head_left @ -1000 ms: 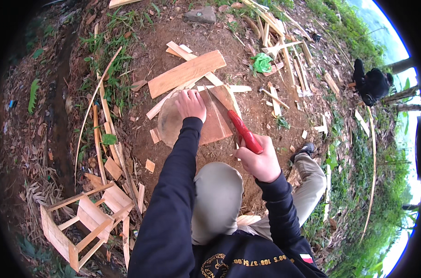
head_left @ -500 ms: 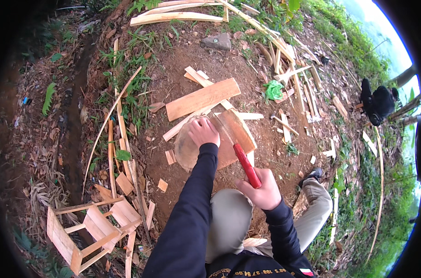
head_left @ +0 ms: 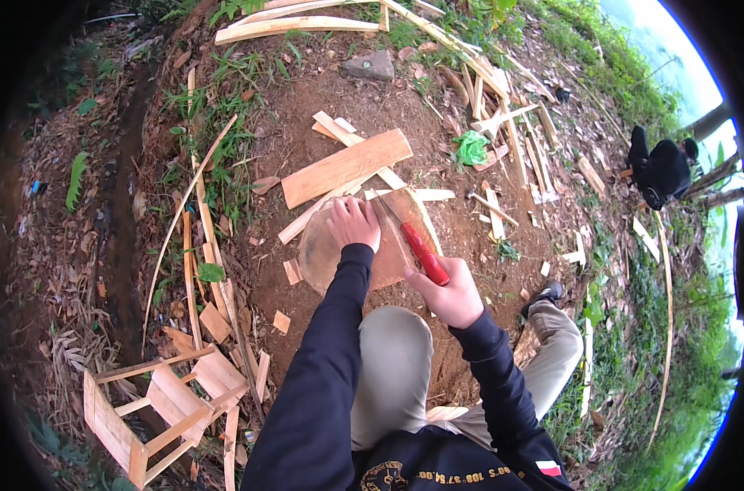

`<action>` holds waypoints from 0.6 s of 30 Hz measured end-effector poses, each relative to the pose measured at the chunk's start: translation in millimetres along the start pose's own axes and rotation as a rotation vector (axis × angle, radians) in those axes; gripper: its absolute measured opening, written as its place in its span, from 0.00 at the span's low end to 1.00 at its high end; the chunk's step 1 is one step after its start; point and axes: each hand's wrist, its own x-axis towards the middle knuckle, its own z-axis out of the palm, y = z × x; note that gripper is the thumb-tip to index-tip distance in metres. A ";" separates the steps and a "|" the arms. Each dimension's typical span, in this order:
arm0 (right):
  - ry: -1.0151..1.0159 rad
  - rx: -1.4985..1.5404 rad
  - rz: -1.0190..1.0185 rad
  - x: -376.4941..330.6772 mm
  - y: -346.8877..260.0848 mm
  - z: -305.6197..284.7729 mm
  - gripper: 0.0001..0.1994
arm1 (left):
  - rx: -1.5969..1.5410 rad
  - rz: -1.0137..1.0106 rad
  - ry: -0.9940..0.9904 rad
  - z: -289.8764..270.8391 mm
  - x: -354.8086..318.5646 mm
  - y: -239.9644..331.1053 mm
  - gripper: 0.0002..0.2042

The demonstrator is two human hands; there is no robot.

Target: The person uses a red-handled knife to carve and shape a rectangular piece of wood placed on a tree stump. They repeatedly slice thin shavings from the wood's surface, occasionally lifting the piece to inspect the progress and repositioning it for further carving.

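Note:
My right hand (head_left: 456, 296) is closed round the red handle of a hand saw (head_left: 423, 255). The saw's thin blade points up and left, along pale wood on top of a round tree stump (head_left: 319, 260). My left hand (head_left: 354, 225) bears down beside the blade with its fingers bent over a piece of wood (head_left: 395, 260); the fingertips are partly hidden. To the right of the blade lies a lighter part of the wood (head_left: 421, 214). Just beyond the stump, a wide plank (head_left: 347, 168) rests across narrower strips.
A small wooden frame (head_left: 171, 413) stands at lower left. Long strips (head_left: 306, 26) lie at the far side, with more wood (head_left: 503, 123) piled at right. A hammer (head_left: 493, 209), a green plastic bag (head_left: 471, 148) and a stone (head_left: 369, 65) lie on the soil.
My right hand and the saw have moved forward and slightly left, pushing the blade further away. My left hand stays at the wood. The whole view has shifted a little.

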 end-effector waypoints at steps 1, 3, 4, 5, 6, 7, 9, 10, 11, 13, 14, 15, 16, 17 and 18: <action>-0.004 -0.020 0.000 -2.5 -0.3 1.3 0.21 | 0.005 0.011 -0.017 -0.7 0.0 0.0 0.11; 0.018 0.019 -0.006 -7.1 6.2 4.4 0.22 | 0.012 0.033 -0.050 -1.7 0.1 0.5 0.11; 0.027 0.052 -0.003 -10.4 3.3 6.8 0.22 | 0.012 0.058 -0.043 -2.0 1.2 -2.5 0.12; 0.035 0.085 0.001 -12.4 0.8 9.3 0.22 | 0.011 0.083 -0.037 -2.4 3.5 -6.3 0.12; 0.020 0.100 -0.014 -11.2 -1.5 11.1 0.22 | 0.012 0.107 -0.030 -2.9 5.4 -9.8 0.12; 0.013 0.113 -0.026 -9.3 -4.0 11.1 0.22 | 0.021 0.093 -0.028 -3.5 6.1 -8.5 0.12; 0.009 0.108 -0.032 -10.1 -5.5 12.7 0.21 | 0.041 0.065 -0.024 -5.0 6.8 -5.5 0.12; 0.011 0.089 -0.037 -7.9 -6.4 13.1 0.21 | 0.064 0.083 -0.023 -6.8 9.0 -1.4 0.12; 0.014 0.068 -0.041 -6.0 -7.7 12.2 0.21 | 0.086 0.100 -0.021 -8.7 8.8 4.1 0.12; 0.014 0.081 -0.040 -9.3 -10.7 10.4 0.21 | 0.065 0.104 -0.032 -9.6 12.6 3.7 0.12; 0.009 0.096 -0.043 -10.5 -12.0 9.7 0.21 | 0.023 0.091 -0.044 -7.2 14.4 -3.4 0.12; 0.004 0.110 -0.046 -11.7 -13.5 8.4 0.21 | -0.020 0.079 -0.056 -4.4 17.0 -11.4 0.12; -0.030 0.123 0.010 -13.1 -15.4 3.5 0.20 | -0.013 0.065 -0.041 -2.5 27.6 -14.0 0.13; -0.041 0.153 0.034 -12.4 -14.6 0.4 0.20 | -0.002 0.066 -0.098 -2.1 34.1 -16.6 0.13; -0.052 0.183 0.058 -11.2 -14.1 -2.2 0.19 | 0.010 0.067 -0.154 -2.0 40.4 -19.7 0.13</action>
